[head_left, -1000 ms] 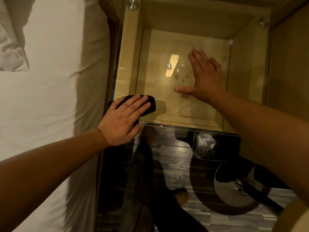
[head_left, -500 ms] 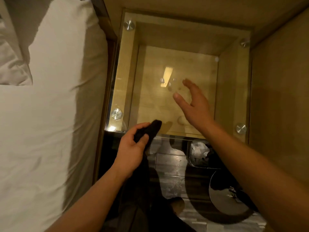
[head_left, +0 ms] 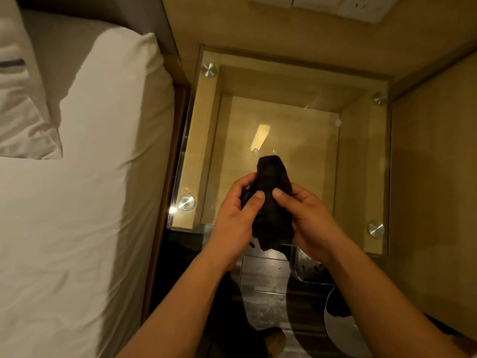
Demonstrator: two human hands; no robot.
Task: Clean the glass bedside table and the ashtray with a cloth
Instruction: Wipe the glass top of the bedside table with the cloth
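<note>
You grip the dark cloth (head_left: pixel 272 177) in your left hand (head_left: pixel 232 220) and right hand (head_left: pixel 311 220), fingers (head_left: pixel 241 186) curled round it, above the desk's (head_left: pixel 361 161) near edge. Its long axis runs twelve to six, and the droplets (head_left: pixel 255 151) lie just past its twelve-o'clock tip.

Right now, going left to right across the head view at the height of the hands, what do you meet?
First the white bed sheet → near-left metal stud → left hand → black cloth → right hand → near-right metal stud → wooden side panel.

Glass top (head_left: pixel 309 166) between bed (head_left: pixel 77 215), wall (head_left: pixel 433 177)
</note>
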